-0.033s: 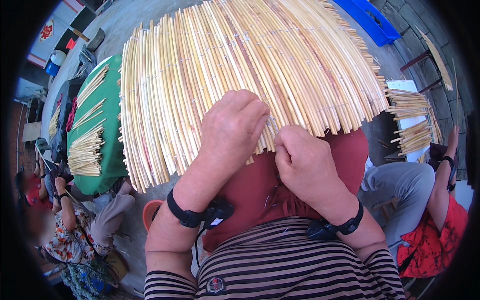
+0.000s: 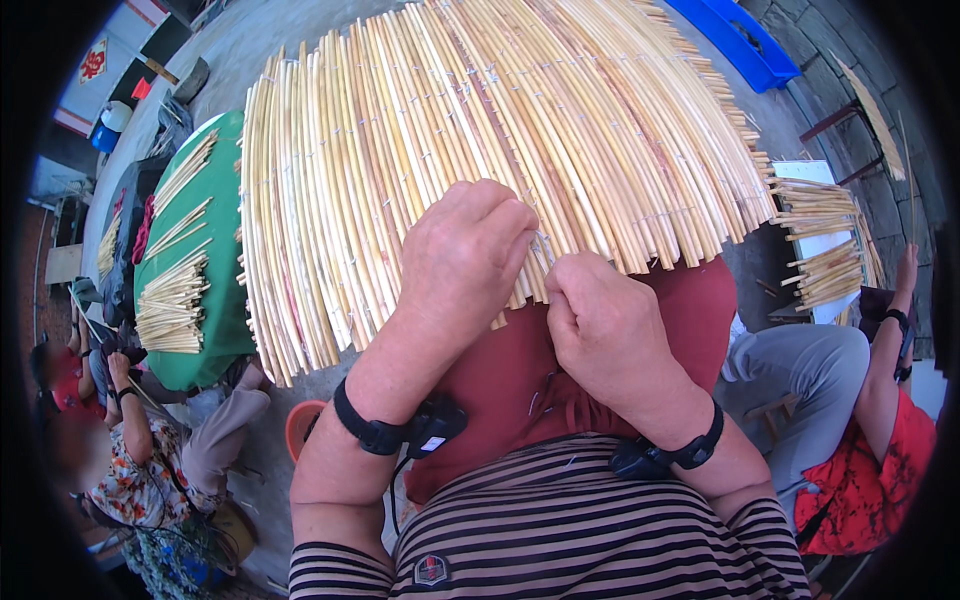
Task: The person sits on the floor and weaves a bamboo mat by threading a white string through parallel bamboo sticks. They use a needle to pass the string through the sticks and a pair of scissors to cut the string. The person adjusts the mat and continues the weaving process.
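Note:
A wide mat of pale reed sticks, laid side by side and bound with rows of thin light ties, spreads out before me. Its near edge hangs over my dark red trousers. On that edge rests my left hand, its fingers closed in a pinch beside a small pale tie between the sticks. Just right of it, my right hand is closed with thumb against forefinger, at the stick ends. The two hands are close but apart. What either pinch holds is hidden or too fine to make out.
Left of the mat, a green-covered surface bears bundles of short sticks. At right, more sticks lie on a white board. A blue tray sits far right, an orange bucket near my left forearm. Other people sit on both sides.
My right hand has shifted very slightly to the left. My left hand and the mat look unmoved.

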`<state>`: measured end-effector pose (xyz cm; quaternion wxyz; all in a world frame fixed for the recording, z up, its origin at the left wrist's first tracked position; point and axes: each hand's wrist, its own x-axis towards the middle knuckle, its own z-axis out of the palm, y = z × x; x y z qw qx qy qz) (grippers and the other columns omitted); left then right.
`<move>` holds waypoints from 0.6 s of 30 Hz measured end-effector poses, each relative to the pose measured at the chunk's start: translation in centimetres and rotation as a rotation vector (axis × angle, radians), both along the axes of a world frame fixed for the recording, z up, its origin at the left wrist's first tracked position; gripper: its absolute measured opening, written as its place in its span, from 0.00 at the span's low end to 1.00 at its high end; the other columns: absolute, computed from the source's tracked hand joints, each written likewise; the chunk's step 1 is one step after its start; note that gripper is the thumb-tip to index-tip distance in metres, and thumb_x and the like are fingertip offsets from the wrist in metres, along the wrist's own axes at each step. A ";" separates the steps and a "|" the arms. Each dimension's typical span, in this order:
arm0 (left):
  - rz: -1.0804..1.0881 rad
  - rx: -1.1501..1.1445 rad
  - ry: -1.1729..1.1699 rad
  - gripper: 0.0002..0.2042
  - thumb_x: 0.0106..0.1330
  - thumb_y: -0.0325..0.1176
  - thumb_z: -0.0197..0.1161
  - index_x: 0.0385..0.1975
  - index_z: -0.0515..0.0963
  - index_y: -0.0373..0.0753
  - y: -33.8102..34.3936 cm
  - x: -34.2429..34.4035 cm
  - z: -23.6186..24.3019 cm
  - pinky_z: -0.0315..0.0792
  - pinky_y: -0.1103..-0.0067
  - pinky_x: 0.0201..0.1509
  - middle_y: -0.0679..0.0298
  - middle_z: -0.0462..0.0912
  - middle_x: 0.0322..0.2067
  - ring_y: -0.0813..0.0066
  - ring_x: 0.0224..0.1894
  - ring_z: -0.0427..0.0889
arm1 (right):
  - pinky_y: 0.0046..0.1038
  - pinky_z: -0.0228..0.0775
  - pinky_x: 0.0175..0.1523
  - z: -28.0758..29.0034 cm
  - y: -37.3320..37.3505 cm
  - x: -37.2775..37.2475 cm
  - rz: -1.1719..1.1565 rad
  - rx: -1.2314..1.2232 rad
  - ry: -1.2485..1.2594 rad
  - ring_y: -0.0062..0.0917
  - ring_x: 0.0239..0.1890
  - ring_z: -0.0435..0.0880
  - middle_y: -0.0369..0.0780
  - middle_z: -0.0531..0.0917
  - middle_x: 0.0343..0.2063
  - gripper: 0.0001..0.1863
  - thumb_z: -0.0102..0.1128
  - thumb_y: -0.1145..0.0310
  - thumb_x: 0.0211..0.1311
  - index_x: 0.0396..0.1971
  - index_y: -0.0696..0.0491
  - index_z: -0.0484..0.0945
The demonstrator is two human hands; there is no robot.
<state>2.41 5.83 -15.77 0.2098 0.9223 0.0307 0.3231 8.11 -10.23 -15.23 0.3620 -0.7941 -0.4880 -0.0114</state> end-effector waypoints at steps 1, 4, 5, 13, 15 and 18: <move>0.003 -0.001 0.009 0.07 0.48 0.22 0.69 0.26 0.79 0.38 0.0 0.0 0.1 0.76 0.72 0.38 0.63 0.80 0.31 0.63 0.36 0.80 | 0.38 0.73 0.28 -0.2 0.1 -0.1 0.001 -0.001 -0.051 0.38 0.25 0.80 0.44 0.74 0.22 0.05 0.56 0.79 0.54 0.28 0.56 0.69; 0.008 0.001 0.038 0.06 0.49 0.22 0.69 0.26 0.78 0.38 0.0 0.0 0.2 0.76 0.72 0.37 0.63 0.80 0.30 0.64 0.37 0.81 | 0.36 0.72 0.27 -0.5 -0.1 -0.1 -0.002 0.031 -0.074 0.36 0.23 0.79 0.43 0.73 0.21 0.05 0.56 0.79 0.55 0.28 0.55 0.69; 0.009 0.003 0.048 0.06 0.50 0.23 0.69 0.26 0.78 0.38 0.1 0.1 0.2 0.76 0.72 0.37 0.64 0.80 0.30 0.64 0.37 0.81 | 0.36 0.72 0.27 -0.5 -0.2 -0.1 -0.006 0.026 -0.063 0.36 0.23 0.79 0.43 0.73 0.21 0.05 0.57 0.78 0.55 0.28 0.55 0.69; -0.016 0.017 0.230 0.01 0.55 0.27 0.64 0.25 0.78 0.40 0.9 0.8 1.3 0.76 0.70 0.35 0.64 0.78 0.28 0.63 0.33 0.81 | 0.34 0.73 0.27 -0.1 -1.2 0.3 -0.018 -0.011 0.017 0.34 0.24 0.81 0.41 0.76 0.22 0.09 0.63 0.72 0.57 0.27 0.54 0.69; -0.035 0.004 0.278 0.01 0.56 0.27 0.62 0.25 0.78 0.40 0.9 1.0 1.8 0.76 0.69 0.35 0.63 0.77 0.28 0.62 0.33 0.80 | 0.33 0.72 0.26 -0.3 -1.2 0.3 -0.037 -0.001 0.024 0.33 0.23 0.81 0.40 0.77 0.20 0.11 0.65 0.68 0.57 0.28 0.53 0.70; -0.038 -0.105 0.367 0.02 0.56 0.25 0.61 0.27 0.78 0.39 0.9 0.9 2.5 0.76 0.69 0.36 0.62 0.77 0.30 0.62 0.33 0.81 | 0.32 0.71 0.24 -0.6 -1.4 0.5 -0.088 -0.036 0.037 0.32 0.19 0.81 0.38 0.78 0.17 0.14 0.68 0.62 0.56 0.27 0.52 0.71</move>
